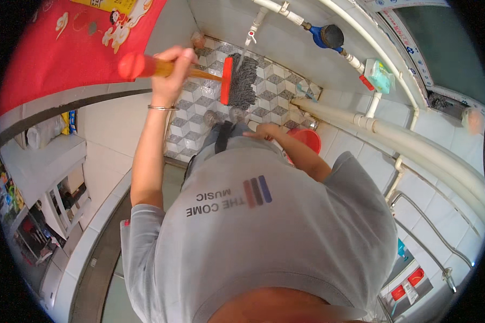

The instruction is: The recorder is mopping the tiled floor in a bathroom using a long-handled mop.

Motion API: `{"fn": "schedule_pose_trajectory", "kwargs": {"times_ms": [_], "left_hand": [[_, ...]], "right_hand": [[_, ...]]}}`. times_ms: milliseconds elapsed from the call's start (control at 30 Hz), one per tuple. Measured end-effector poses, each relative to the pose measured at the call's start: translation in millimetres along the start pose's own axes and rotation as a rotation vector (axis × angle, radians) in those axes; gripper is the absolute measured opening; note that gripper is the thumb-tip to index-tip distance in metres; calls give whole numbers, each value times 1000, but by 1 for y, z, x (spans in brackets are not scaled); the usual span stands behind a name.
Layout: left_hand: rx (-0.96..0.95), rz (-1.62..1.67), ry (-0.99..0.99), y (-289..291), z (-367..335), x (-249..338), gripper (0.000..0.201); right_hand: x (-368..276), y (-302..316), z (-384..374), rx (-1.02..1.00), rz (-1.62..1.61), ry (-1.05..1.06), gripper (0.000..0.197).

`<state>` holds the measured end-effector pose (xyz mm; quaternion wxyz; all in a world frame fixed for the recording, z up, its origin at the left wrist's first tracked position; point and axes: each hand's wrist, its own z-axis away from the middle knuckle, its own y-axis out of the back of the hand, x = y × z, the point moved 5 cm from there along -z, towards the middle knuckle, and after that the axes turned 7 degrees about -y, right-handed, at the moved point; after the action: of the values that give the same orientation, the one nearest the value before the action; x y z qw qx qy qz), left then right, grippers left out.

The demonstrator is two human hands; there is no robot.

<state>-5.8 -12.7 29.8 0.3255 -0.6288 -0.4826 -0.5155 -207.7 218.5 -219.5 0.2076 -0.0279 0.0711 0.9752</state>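
At upper centre, the mop head [242, 82] shows over the tiled floor [195, 117], below the tap [251, 36]. Its handle [206, 75] runs leftward through the left hand [170, 74]. The right hand [265, 132] is near mid-frame, left of the bucket [308, 138]; the water meter [328, 36] sits at upper right.

mop [243, 83]: 1 | red bucket [309, 139]: 1 | water meter [328, 36]: 1 | bracelet [161, 109]: 1

Cube-pattern grey-and-white floor [275, 81] far on my feed, white-tiled wall [436, 202] right, thick pale pipe [415, 144] along it, dark window [442, 48] far right, decorated red panel [75, 59] far left
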Motion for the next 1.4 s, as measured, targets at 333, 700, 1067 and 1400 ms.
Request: {"fn": "schedule_pose_trajectory", "kwargs": {"times_ms": [333,700,1067,1400], "left_hand": [[278,314,-197,56,5,-8,18],[219,327,-114,44,-27,-14,15],[-103,71,-158,-17,-65,-3,22],[23,166,-225,4,-38,-1,19]], "right_hand": [[-5,-48,6,337,-258,551,41],[-4,-14,67,389,-379,425,33],[-23,92,-21,368,-208,230,43],[-57,55,-72,604,-91,288,28]]}}
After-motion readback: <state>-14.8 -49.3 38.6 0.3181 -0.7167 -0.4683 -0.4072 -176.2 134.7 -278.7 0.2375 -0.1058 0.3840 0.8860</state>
